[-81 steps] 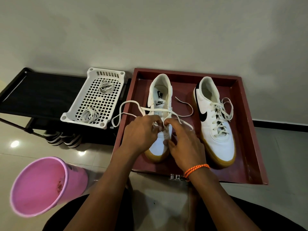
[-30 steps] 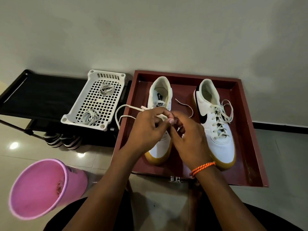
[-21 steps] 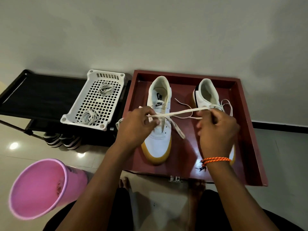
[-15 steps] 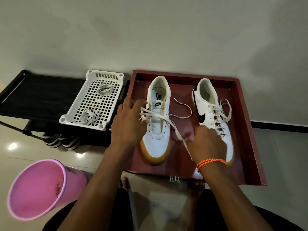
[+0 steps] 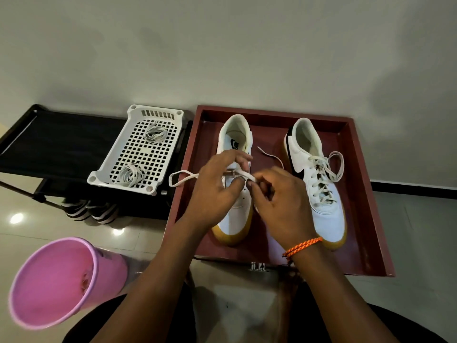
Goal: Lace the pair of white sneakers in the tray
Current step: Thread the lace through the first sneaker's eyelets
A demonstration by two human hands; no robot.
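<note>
Two white sneakers with tan soles stand toe-toward-me in a dark red tray (image 5: 363, 184). The right sneaker (image 5: 319, 184) is laced, its bow lying loose. Over the left sneaker (image 5: 235, 214) both hands meet. My left hand (image 5: 215, 191) hovers above the eyelets, fingers curled around the white lace (image 5: 183, 178), which loops out to the left. My right hand (image 5: 282, 201) pinches the same lace near the shoe's right eyelets. A free lace end lies on the tray floor between the shoes.
A white perforated basket (image 5: 138, 154) holding two coiled laces sits on a black rack (image 5: 49, 142) left of the tray. A pink bucket (image 5: 59, 283) stands on the tiled floor at lower left. A grey wall rises behind.
My right hand came back from the tray's front to the left sneaker's eyelets. My left hand shifted right over the shoe. Both now pinch the lace together at the middle.
</note>
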